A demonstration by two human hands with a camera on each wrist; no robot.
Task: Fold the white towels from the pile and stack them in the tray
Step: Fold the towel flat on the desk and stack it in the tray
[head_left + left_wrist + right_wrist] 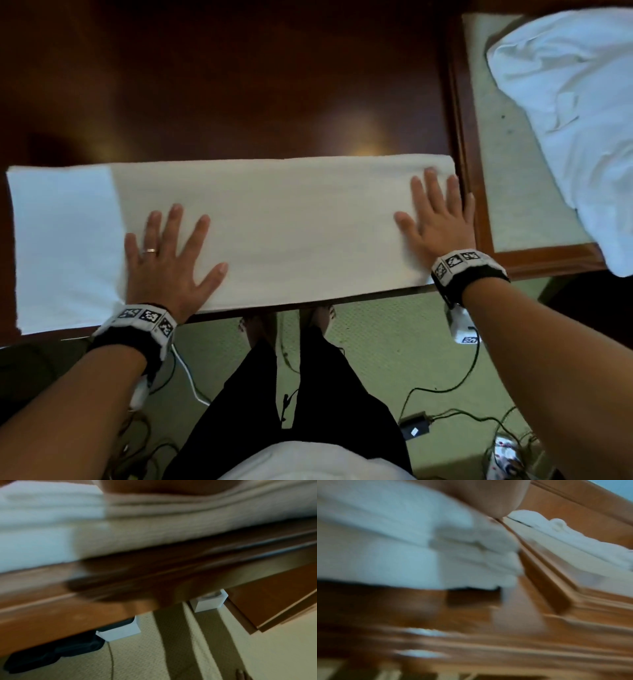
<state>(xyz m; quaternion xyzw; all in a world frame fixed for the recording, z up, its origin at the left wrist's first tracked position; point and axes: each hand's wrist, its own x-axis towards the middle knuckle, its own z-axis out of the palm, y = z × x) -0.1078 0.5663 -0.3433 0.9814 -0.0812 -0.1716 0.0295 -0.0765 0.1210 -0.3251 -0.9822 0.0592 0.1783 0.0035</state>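
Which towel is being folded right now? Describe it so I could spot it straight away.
Find the dark wooden table. Along its near edge lies a long white towel, spread flat in a strip, with the left hand and right hand pressed open on it. Unlike the crumpled white pile on the right, it is smooth and rectangular.

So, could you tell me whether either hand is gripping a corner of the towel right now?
No, the left hand and right hand both lie flat with fingers spread on the towel.
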